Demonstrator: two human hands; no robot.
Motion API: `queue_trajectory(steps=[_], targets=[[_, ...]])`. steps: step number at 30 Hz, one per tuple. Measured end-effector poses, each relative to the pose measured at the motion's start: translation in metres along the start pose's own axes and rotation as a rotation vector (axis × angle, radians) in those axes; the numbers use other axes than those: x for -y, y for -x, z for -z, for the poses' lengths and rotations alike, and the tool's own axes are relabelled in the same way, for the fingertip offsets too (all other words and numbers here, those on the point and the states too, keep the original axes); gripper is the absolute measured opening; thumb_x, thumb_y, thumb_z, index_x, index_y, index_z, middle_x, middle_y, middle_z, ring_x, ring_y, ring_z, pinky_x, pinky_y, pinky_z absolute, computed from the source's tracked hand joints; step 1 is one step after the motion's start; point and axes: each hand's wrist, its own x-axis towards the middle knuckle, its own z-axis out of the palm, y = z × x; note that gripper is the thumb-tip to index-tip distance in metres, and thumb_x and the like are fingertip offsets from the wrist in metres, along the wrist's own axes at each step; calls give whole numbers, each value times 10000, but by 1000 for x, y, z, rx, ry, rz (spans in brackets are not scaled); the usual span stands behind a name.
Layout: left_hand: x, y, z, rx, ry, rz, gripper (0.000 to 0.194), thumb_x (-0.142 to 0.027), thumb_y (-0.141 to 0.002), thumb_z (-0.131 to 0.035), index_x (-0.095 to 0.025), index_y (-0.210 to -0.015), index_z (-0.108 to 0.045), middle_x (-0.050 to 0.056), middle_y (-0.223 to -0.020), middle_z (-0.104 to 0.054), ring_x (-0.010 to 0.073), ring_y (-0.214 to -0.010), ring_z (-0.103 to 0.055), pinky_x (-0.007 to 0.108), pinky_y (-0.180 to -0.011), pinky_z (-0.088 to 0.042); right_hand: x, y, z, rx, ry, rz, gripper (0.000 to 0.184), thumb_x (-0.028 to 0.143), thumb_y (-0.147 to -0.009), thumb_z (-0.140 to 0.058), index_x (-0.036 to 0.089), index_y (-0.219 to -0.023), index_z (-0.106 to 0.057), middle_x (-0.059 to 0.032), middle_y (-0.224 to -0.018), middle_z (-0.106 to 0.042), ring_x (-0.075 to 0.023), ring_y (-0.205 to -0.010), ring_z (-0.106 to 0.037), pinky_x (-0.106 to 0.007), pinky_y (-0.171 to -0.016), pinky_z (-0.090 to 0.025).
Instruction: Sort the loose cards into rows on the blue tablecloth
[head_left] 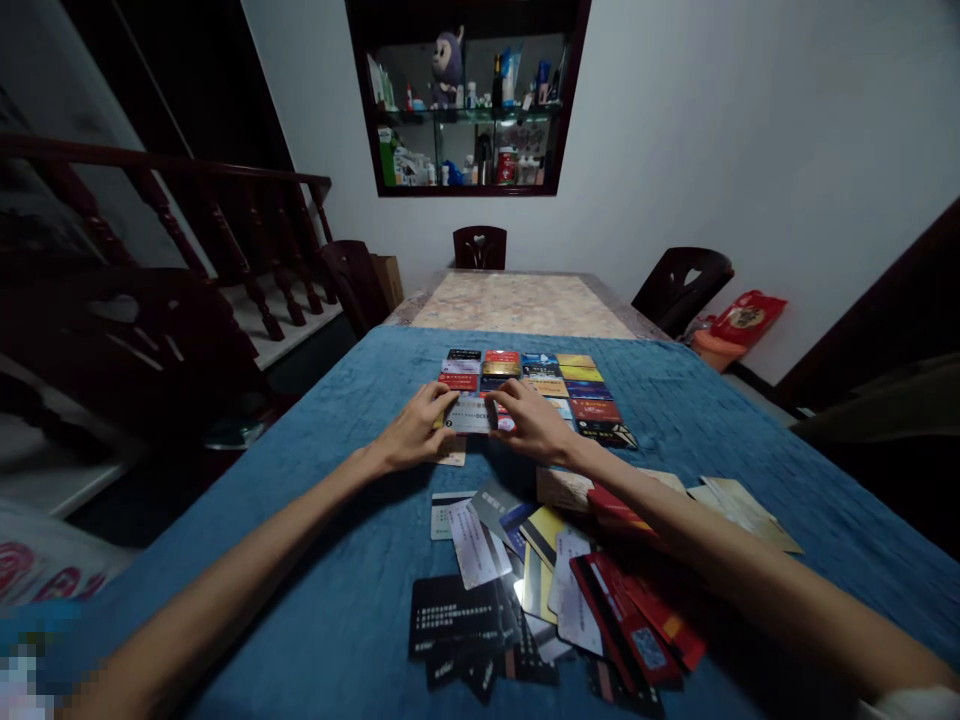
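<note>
A silver-grey card [471, 414] is held by its two short ends between my hands. My left hand [418, 424] pinches its left end with thumb and fingers. At the right end, my right hand [529, 418] grips it the same way. Overlapping cards lie in columns just beyond, among them a gold-and-red card [502, 362] and a dark card with gold lines [607, 433]. Part of a pale card [452, 452] shows below my left fingers. Nearer me is a loose pile with a black card [454, 608], a lilac-white card [478, 543] and a red card [626, 615].
A blue cloth [337, 560] covers the near part of the table, and a patterned cover [517, 300] the far part. Paper envelopes [750, 512] lie to the right, partly beyond my forearm. Dark wooden chairs [682, 290] stand around the table. A stair railing [225, 225] runs at left.
</note>
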Motion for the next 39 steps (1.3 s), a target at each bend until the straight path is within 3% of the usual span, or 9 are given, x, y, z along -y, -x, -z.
queue_trajectory(steps=[10,15,21,29,39], targets=[[48,-33,-1,19,-44,54,466,-158,-771,-644,-153,-1233,-577,125,-1204,-556,284,-1145,-535,479,-1036,-461,-28,-50,-13,68,9,-2,430,273,-802,-706,156,-1204,-607,-138,-1179,-553,-269,-1096,-506,-366,-903,-434],[72,-56,-1,29,-62,109,418,-186,-761,-645,-133,-1174,-613,107,-1138,-577,260,-1085,-567,422,-1013,-471,-38,-79,-14,53,25,-37,362,226,-860,-611,199,-1220,-639,-117,-1134,-580,-247,-1046,-520,-343,-891,-431],[95,-89,-4,62,-83,210,346,-183,-740,-618,-133,-1075,-689,90,-1072,-613,229,-996,-609,351,-943,-501,-55,-109,-15,126,61,-123,377,232,-854,-607,247,-1226,-665,-113,-1218,-578,-266,-1074,-509,-345,-894,-414],[113,-109,-23,168,-112,309,391,-160,-714,-619,-137,-1089,-726,76,-1082,-701,246,-1004,-632,349,-972,-489,-73,-129,-34,246,112,-232,370,329,-883,-582,314,-1245,-661,-92,-1262,-605,-315,-1137,-517,-350,-848,-433],[126,-119,-27,233,-90,366,433,-175,-720,-581,-140,-1125,-732,58,-1092,-735,247,-1019,-658,304,-937,-505,-80,-143,-42,319,138,-276,386,365,-910,-506,326,-1264,-654,-67,-1257,-647,-323,-1190,-505,-364,-857,-443]])
